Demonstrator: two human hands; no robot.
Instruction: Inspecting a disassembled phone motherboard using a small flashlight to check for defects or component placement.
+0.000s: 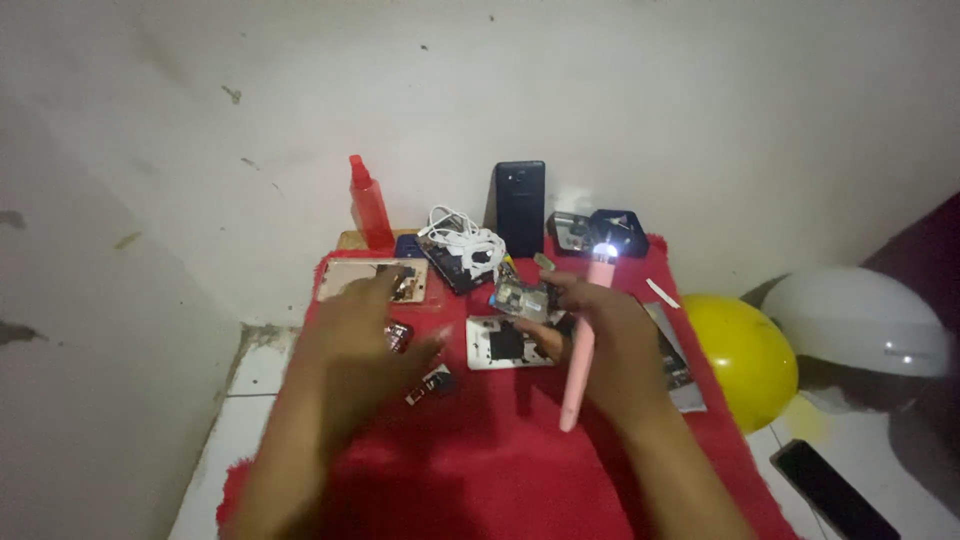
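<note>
A: Grip first. What does the right hand point(610, 340) hold?

B: Its fingers are closed on a small circuit board point(521, 298) at the fingertips, and a pink stick light point(585, 340), lit at its top end, lies along the same hand. Whether the palm clamps the light or it just rests there, cannot tell.

A: Left hand point(355, 340)?

B: Fingers spread apart, palm down, holding nothing. It hovers over the red mat point(480, 470), blurred. A small dark part point(398, 336) sits just under its fingers; contact unclear.

A: Where's the board against the rest?

B: Above a white phone frame point(503, 343) lying flat, mid-mat, at 12 o'clock from the mat's centre.

A: Around them?

B: Another small part point(431, 383) at 4 o'clock from the left hand. An opened phone back with a copper patch point(372, 280) at 11 o'clock of the mat. Red spray bottle point(369, 205) upright at the back, 11 o'clock. White cable point(465, 240) bundled on a dark phone, 12 o'clock. A black phone point(520, 205) stands against the wall point(500, 80). Dark box point(617, 230) at 1 o'clock, behind the light.

A: Off the mat?

B: Yellow balloon point(745, 355) at 3 o'clock, white helmet point(860, 325) beyond it, a black phone on the floor point(830, 490) at 4 o'clock.

A: Labels?

B: None readable.
</note>
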